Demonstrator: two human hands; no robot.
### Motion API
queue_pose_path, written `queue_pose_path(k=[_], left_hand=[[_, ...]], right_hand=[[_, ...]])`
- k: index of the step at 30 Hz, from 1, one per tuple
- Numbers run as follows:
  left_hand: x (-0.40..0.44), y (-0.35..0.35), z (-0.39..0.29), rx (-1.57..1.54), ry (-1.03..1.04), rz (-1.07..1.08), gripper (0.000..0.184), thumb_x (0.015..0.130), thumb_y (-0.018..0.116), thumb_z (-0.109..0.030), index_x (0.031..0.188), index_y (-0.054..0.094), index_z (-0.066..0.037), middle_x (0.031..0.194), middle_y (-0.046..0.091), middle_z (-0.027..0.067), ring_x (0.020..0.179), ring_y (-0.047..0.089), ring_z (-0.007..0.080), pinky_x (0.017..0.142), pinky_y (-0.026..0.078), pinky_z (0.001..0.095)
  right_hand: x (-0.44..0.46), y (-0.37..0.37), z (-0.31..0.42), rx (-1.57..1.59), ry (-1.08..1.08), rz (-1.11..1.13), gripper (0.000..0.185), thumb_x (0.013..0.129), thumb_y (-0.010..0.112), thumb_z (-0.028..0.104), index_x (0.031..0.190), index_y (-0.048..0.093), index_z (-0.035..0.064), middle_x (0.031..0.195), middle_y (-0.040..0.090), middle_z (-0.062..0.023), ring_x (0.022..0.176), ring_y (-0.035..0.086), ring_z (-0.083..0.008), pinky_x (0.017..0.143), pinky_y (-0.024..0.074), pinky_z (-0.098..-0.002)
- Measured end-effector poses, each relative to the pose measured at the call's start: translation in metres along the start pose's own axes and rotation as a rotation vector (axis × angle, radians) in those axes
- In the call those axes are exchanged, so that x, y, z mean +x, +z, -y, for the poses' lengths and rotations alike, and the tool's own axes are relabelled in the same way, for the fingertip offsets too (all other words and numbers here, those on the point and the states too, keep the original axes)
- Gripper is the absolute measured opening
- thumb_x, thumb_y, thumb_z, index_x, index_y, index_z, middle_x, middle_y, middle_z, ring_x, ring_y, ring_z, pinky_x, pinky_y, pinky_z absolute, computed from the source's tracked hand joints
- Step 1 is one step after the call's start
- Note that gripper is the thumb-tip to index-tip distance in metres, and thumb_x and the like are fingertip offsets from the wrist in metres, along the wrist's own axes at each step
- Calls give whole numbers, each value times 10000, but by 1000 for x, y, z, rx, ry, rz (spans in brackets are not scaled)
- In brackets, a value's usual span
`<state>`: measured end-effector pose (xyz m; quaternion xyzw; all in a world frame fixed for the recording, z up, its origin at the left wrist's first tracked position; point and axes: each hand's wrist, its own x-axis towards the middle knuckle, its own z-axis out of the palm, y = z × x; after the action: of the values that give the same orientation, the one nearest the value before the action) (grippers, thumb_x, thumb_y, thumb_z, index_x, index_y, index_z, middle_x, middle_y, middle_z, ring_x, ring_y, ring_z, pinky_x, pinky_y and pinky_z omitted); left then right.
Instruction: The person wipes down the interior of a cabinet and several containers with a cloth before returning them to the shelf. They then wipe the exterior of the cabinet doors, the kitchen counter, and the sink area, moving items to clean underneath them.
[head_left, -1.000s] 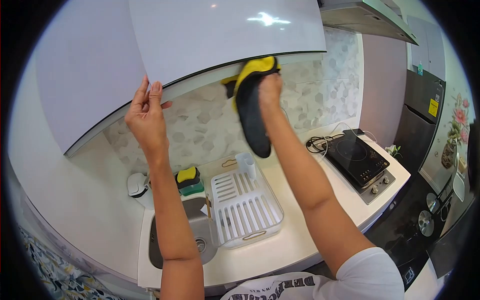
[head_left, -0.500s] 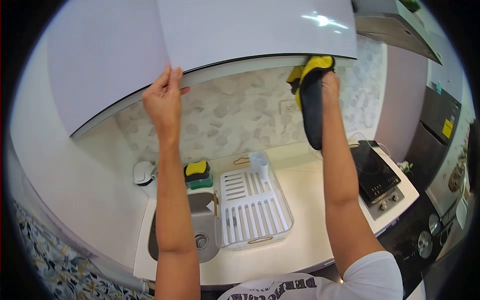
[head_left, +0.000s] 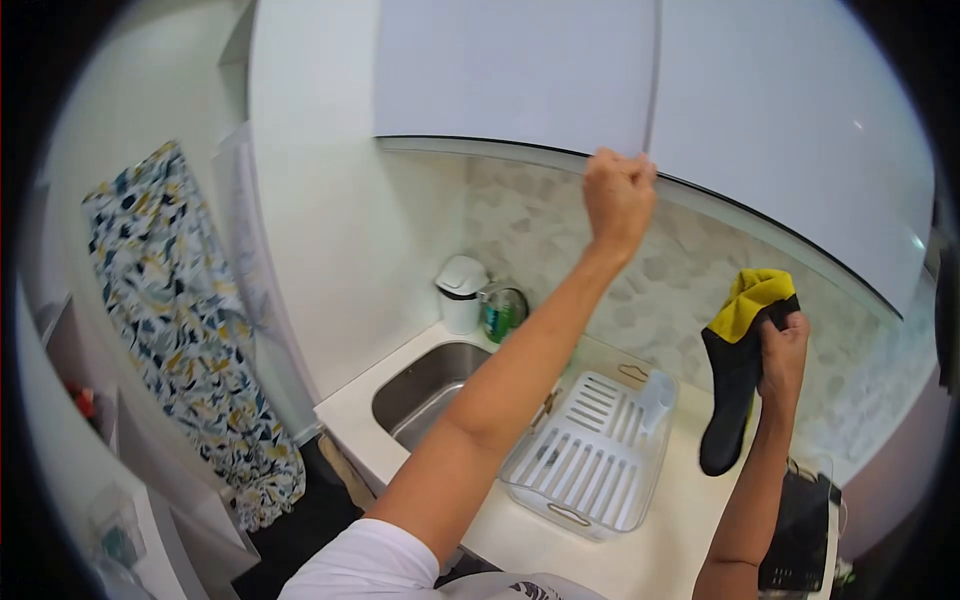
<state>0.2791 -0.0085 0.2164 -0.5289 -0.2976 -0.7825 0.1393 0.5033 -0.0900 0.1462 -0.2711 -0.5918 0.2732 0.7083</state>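
Note:
My left hand point(head_left: 618, 200) is raised to the lower edge of the glossy white wall cabinet point(head_left: 515, 75). Its fingers are curled closed on a cabinet door's bottom edge, close to the seam between two doors. In my right hand point(head_left: 785, 350) is a yellow and dark grey cleaning cloth point(head_left: 735, 385), gripped near its top. The yellow side folds over at the top and the dark part hangs down. This hand is below the cabinet, in front of the patterned backsplash point(head_left: 540, 225).
Below are a steel sink point(head_left: 425, 385), a white dish rack point(head_left: 590, 470) on the counter point(head_left: 485, 530) and a black cooktop point(head_left: 795, 530). A white lidded container point(head_left: 460, 310) and a green bottle point(head_left: 497, 318) stand in the corner. A patterned curtain point(head_left: 185, 340) hangs at left.
The view has swung left, bringing the curtain into sight. My right hand has lowered the cloth away from the cabinet's underside. My left hand stays at the cabinet's lower edge.

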Motion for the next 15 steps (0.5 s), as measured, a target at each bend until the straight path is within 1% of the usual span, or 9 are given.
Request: queue_pose_path(k=[2,3,4,6,7,8,11,14,15], left_hand=[[-4,-6,1,-38,-37,3,116,751,700,-130,802,701,-26,683,540,90,607,529,181,583,428,315],[-6,-16,-2,-112,-82,30,106,761,686,-122,813,699,-30,704,546,89,608,529,176,576,432,311],[-9,-29,-4,-90,-82,23,106,761,686,-122,813,699,-30,704,546,89,608,529,176,576,432,311],[-14,-65,-12,-103,-75,-25,114,780,657,-93,878,693,-47,763,559,86,621,531,161,552,442,281],[-18,-84,-5,-45,-25,-19,156,800,634,-68,950,677,-62,841,557,70,635,524,132,531,446,246],[-24,-104,-1,-42,-35,-18,156,800,634,-68,950,677,-62,841,557,70,635,524,132,531,446,246],[-38,-169,12,5,-77,5,167,819,615,-58,977,671,-66,876,543,53,651,511,110,528,445,238],[-44,-233,36,43,-183,56,175,835,604,-62,1000,664,-70,903,529,41,665,497,94,533,433,226],[-47,-254,47,67,-224,76,178,836,602,-60,1002,663,-72,902,532,40,670,498,92,538,426,221]], right_hand=[[1,31,-5,-107,-73,38,274,793,517,-51,1054,593,-21,969,633,-40,847,601,-123,798,469,-260],[1,51,2,-170,-196,119,259,784,514,-55,1022,610,-21,973,632,-33,848,595,-112,796,460,-251],[6,66,0,-294,-311,152,272,761,500,-74,1002,616,-23,953,647,-47,857,607,-149,805,456,-267],[24,100,-5,-499,-798,177,308,706,523,-89,989,618,-16,973,643,-99,928,607,-241,847,453,-321],[35,118,-11,-632,-988,143,318,660,542,-101,962,617,-35,986,627,-137,974,578,-306,874,444,-353],[46,135,-19,-769,-1178,105,330,614,561,-113,934,617,-53,998,611,-176,1019,550,-371,901,434,-385],[97,171,-71,-1147,-1224,107,254,591,572,-114,845,584,-95,1131,549,-192,1110,485,-363,922,410,-415],[111,216,-99,-1084,-1310,67,226,603,568,-98,829,576,-94,1128,540,-194,1099,484,-361,906,413,-414],[103,237,-99,-1039,-1174,68,324,603,557,-123,924,578,-82,1178,520,-198,1115,465,-377,918,396,-442]])
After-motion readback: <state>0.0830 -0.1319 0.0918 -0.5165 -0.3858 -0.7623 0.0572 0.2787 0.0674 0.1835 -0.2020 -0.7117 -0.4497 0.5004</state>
